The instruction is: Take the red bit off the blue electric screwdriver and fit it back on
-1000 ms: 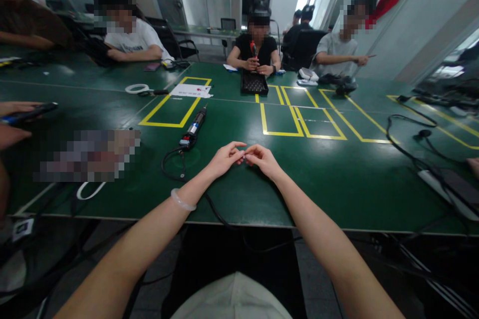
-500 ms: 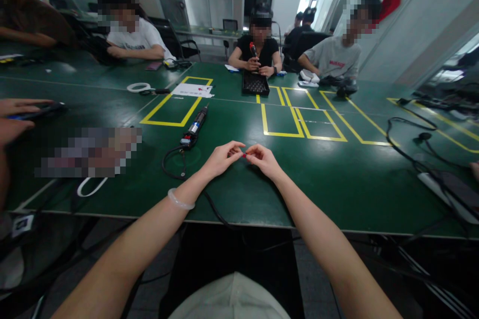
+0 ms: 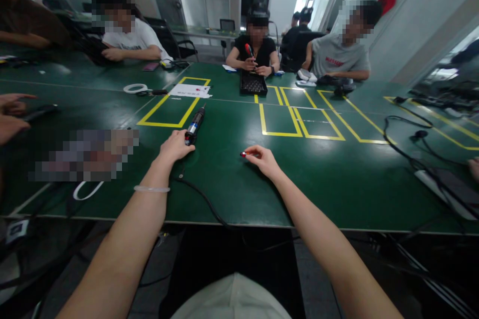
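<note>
My left hand (image 3: pixel 175 147) is at the rear end of a black electric screwdriver (image 3: pixel 195 123), its fingers on one side and the thumb on the other. The screwdriver lies on the green table with its thin bit pointing away from me. In my right hand (image 3: pixel 263 159) a small red piece with a dark, shiny end (image 3: pixel 243 154) is pinched between thumb and fingertips, just over the table. Its exact kind is too small to make out. A black cable (image 3: pixel 204 200) runs from near the screwdriver to the table's front edge.
Yellow tape frames (image 3: pixel 281 134) mark the green table (image 3: pixel 232 189). A paper sheet (image 3: pixel 189 90) and a white ring-shaped item (image 3: pixel 135 88) lie beyond. Across sits a person with a black tray (image 3: pixel 253 83). Cables (image 3: pixel 402 147) trail at the right. Another person's hands (image 3: pixel 13 114) are at left.
My left hand has left the small red piece and moved left to the screwdriver's rear end. My right hand stays in place, still pinching the piece. The screwdriver has turned slightly.
</note>
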Available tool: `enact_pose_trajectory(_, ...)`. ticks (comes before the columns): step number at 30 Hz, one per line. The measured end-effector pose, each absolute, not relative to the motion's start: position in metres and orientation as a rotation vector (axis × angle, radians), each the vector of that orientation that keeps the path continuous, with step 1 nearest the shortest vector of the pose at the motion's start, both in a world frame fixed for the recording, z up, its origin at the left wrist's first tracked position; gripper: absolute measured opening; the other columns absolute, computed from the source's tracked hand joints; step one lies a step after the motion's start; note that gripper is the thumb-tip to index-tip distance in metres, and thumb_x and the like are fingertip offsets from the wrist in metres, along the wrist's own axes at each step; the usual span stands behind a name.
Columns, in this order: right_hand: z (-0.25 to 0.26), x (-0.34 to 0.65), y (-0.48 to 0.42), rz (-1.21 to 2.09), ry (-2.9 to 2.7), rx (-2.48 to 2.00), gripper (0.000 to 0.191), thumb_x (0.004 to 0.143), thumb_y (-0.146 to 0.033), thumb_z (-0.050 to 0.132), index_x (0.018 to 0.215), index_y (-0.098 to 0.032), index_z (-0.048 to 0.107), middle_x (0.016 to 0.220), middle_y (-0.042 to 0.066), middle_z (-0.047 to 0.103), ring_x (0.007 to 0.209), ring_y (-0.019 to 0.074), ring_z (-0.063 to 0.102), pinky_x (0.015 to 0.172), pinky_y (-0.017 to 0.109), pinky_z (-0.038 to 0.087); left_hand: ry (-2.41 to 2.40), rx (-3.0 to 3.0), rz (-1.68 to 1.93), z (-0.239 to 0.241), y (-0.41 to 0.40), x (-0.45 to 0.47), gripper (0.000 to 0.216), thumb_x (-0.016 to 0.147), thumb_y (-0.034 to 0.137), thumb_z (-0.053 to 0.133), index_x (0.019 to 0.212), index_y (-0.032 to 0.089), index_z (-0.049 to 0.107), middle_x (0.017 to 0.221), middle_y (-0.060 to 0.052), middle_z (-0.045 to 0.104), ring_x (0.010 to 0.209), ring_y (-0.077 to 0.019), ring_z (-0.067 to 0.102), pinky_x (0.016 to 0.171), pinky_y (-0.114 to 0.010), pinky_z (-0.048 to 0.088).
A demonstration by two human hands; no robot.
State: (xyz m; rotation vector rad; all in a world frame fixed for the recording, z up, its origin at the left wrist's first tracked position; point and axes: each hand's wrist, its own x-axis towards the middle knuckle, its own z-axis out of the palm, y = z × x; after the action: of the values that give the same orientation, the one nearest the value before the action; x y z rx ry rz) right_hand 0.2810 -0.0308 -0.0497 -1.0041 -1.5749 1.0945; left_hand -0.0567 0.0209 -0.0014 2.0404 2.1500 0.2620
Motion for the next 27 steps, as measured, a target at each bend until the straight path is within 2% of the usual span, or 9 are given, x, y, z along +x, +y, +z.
enact_pose_trajectory(9,-0.047,0.279,-0.032,1.017,-1.608,-1.011,0.029,0.076,-0.035,0.071,0.099,-0.018,0.067,0.090,0.004,0.070,0.076,0.0155,0.061,0.072,0.030,0.049,2.075,2.225,0.330,0.002,-0.006,-0.004,0.064,0.079,0.045,0.064,0.136,0.018,0.051,0.134,-0.014,0.052,0.115,-0.0304,0.060,0.090,-0.039,0.053)
enact_pose_trajectory(18,-0.045,0.277,-0.036,0.870,-1.704,-1.004,0.015,0.082,-0.032,0.066,0.088,-0.019,0.063,0.086,0.002,0.065,0.077,0.0156,0.059,0.069,0.028,0.046,1.842,2.479,0.313,0.005,-0.049,0.083,0.060,0.085,0.047,0.060,0.136,0.020,0.047,0.129,-0.013,0.053,0.115,-0.0287,0.058,0.081,-0.036,0.053)
enact_pose_trajectory(23,-0.046,0.279,-0.037,0.721,-1.851,-1.028,0.004,0.083,-0.021,0.064,0.087,-0.020,0.061,0.085,0.001,0.060,0.074,0.0150,0.056,0.072,0.028,0.045,1.815,2.552,0.294,0.004,-0.059,0.100,0.055,0.089,0.046,0.057,0.135,0.019,0.046,0.125,-0.013,0.054,0.112,-0.0278,0.058,0.080,-0.036,0.053)
enact_pose_trajectory(27,-0.044,0.278,-0.037,0.598,-1.971,-1.088,0.004,0.085,-0.017,0.063,0.087,-0.020,0.064,0.087,0.001,0.056,0.074,0.0149,0.054,0.075,0.029,0.046,1.806,2.557,0.296,0.004,-0.059,0.100,0.056,0.089,0.047,0.057,0.136,0.020,0.045,0.126,-0.013,0.053,0.112,-0.0271,0.058,0.081,-0.035,0.053)
